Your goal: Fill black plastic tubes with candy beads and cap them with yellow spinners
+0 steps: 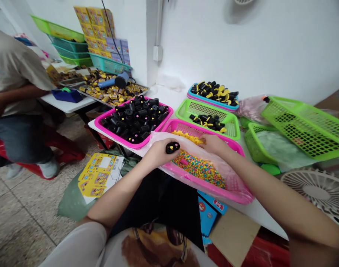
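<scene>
My left hand (160,151) is closed around small black plastic tubes (173,147), whose ends show a yellow and a pink dot. It is above the near left edge of a pink basket (239,196) lined with clear plastic. My right hand (214,144) reaches into the back of this basket, its fingers bent down at a row of small yellow plastic pieces (186,136). Its fingertips are partly hidden, so what they pinch cannot be made out. Many-coloured candy beads (204,171) fill the basket's front part, and a small pink piece (184,162) lies on them.
Left stands a pink basket of black tubes (137,118). Behind are a green basket (183,110) and a blue basket (190,92) holding black-and-yellow pieces. A fan (315,193) and green baskets (305,122) flank the right. A person (16,74) sits at the left.
</scene>
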Tool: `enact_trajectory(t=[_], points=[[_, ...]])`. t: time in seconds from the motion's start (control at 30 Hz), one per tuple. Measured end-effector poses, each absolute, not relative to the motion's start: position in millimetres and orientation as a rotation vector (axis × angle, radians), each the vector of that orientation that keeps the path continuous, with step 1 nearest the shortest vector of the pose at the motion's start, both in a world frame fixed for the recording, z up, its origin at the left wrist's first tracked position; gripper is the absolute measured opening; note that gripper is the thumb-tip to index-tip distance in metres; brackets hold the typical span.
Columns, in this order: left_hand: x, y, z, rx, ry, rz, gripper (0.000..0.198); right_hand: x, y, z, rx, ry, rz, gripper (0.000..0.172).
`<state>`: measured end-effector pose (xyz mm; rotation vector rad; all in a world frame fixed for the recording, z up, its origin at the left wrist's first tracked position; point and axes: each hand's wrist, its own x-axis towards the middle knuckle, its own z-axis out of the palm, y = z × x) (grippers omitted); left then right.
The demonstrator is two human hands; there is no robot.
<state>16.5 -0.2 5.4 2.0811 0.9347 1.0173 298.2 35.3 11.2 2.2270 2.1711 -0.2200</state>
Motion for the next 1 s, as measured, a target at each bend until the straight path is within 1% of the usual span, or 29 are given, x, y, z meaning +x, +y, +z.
enact_trajectory(t=[0.13,0.2,0.33,0.43,0.53,0.6,0.73,0.8,0.9,1.0], points=[[17,0,5,2.080,0.927,1.016,0.022,302,34,11,2.297,2.191,-0.279,0.014],[17,0,4,2.080,0.918,1.022,0.022,302,32,13,2.312,2.215,-0.284,0.009],[16,0,5,2.083,0.888,1.052,0.026,303,30,27,2.383,2.289,-0.195,0.012],[14,-1,5,2.081,0.862,1.074,0.026,304,21,44,2.495,2.376,-0.091,0.022],[12,-4,7,2.065,0.843,1.064,0.026,299,-3,55,2.522,2.655,-0.120,0.028],[11,-8,9,2.051,0.823,1.046,0.027,291,-27,56,2.391,2.880,-0.159,0.031],[6,-19,16,2.051,0.725,1.047,0.030,281,-69,37,1.986,3.144,-0.084,0.028],[5,-25,19,2.030,0.687,1.042,0.030,285,-80,22,1.872,3.197,-0.055,0.028],[7,-31,21,1.989,0.669,1.009,0.028,302,-82,1,1.869,3.200,0.001,0.030],[14,-31,21,1.985,0.582,1.014,0.024,319,-80,-6,1.948,3.174,0.146,0.027]])
